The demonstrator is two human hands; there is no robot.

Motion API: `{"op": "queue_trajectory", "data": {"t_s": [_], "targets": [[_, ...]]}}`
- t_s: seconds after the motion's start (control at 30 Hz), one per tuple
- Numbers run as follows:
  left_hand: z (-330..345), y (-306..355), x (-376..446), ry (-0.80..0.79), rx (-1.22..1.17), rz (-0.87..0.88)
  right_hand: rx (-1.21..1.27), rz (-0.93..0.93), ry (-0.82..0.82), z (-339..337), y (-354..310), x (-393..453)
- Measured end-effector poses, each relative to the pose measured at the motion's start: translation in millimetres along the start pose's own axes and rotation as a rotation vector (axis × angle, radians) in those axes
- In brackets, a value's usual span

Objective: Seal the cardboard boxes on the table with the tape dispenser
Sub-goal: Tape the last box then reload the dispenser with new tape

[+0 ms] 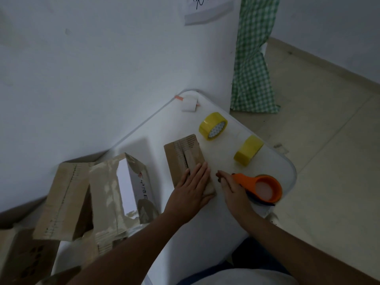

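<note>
Cardboard box [186, 159] lies at worktop [207, 223] centre, seam untaped. Left hand [192, 190] presses flat on it; right hand [233, 191] grips the orange tape dispenser [264, 188] at 3 o'clock. Sealing not yet begun.

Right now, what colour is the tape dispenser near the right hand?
Orange; the tape dispenser shows best in the head view, the only one.

left hand [192, 188] flat on box [185, 159]; right hand [233, 189] beside dispenser [261, 187]
</note>
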State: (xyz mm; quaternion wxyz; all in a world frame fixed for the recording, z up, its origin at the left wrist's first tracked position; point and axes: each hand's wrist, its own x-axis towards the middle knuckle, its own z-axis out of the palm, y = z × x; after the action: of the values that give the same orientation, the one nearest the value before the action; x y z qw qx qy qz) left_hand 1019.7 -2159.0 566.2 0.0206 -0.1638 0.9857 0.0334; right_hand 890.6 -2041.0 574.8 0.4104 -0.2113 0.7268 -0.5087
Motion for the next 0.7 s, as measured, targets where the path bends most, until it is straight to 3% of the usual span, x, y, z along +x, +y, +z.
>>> {"op": "queue_trajectory", "data": {"t_s": [0.1,0.27,0.4,0.53,0.7], "targets": [[-0.2,0.1,0.2,0.008,-0.015,0.001,0.009,-0.013,-0.152,9.6,-6.0,-13.8],[-2.0,-1.7,-5.0,-0.009,-0.054,0.029,-0.029,-0.034,-0.198,9.5,-0.2,-20.7],[-7.8,-11.9,-9.0,-0.083,-0.068,0.151,0.141,-0.005,-0.118,5.8,4.8,-24.2],[-8.3,-5.8,-1.4,-0.084,-0.025,0.161,0.256,0.104,-0.044,7.1,2.4,-15.8],[-4.5,-6.7,-1.9,-0.082,-0.020,0.155,-0.012,0.004,0.029,14.2,1.5,-13.1]]}}
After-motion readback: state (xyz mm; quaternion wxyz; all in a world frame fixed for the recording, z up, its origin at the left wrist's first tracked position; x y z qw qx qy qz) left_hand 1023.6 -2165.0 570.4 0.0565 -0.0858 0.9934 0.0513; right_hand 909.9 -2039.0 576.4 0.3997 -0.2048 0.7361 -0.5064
